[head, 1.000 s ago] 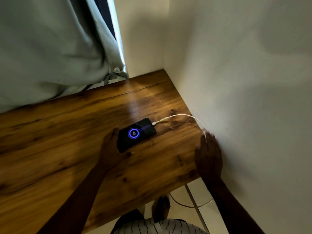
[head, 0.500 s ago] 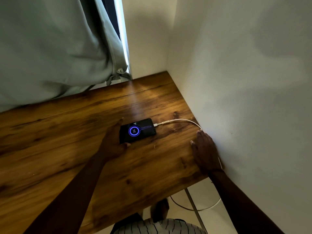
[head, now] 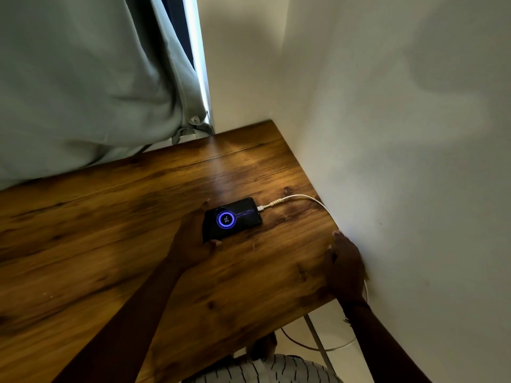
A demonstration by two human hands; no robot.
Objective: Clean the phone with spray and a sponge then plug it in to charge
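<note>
Since a second ago: my right hand (head: pixel 345 266) has slid nearer along the wall, off the bend of the cable and down to the table's right edge. The phone (head: pixel 232 218) has swung a little and now lies more square to me. The cable (head: pixel 298 197) lies flatter than it did.

Phone: flat on the table (head: pixel 110 244), screen up, right of the middle and short of the wall (head: pixel 387 134). Screen lit, with a blue ring and the figure 39. The white cable is plugged into its right end, curves right to the wall, drops past the table edge and loops below.

My left hand (head: pixel 190 241) grasps the phone's left end, one finger on the far edge and the thumb on the near edge.

Right hand: released, fingers fairly straight and pointing far, resting on the table's right edge against the wall. The cable passes on its wall side; I cannot tell whether it touches.

Far left: a pale curtain (head: pixel 83 78) hangs to the table's far edge, with a strip of light at its right side. Near edge, below the table: striped cloth (head: pixel 265 369) and a thin table leg (head: pixel 318 341).
</note>
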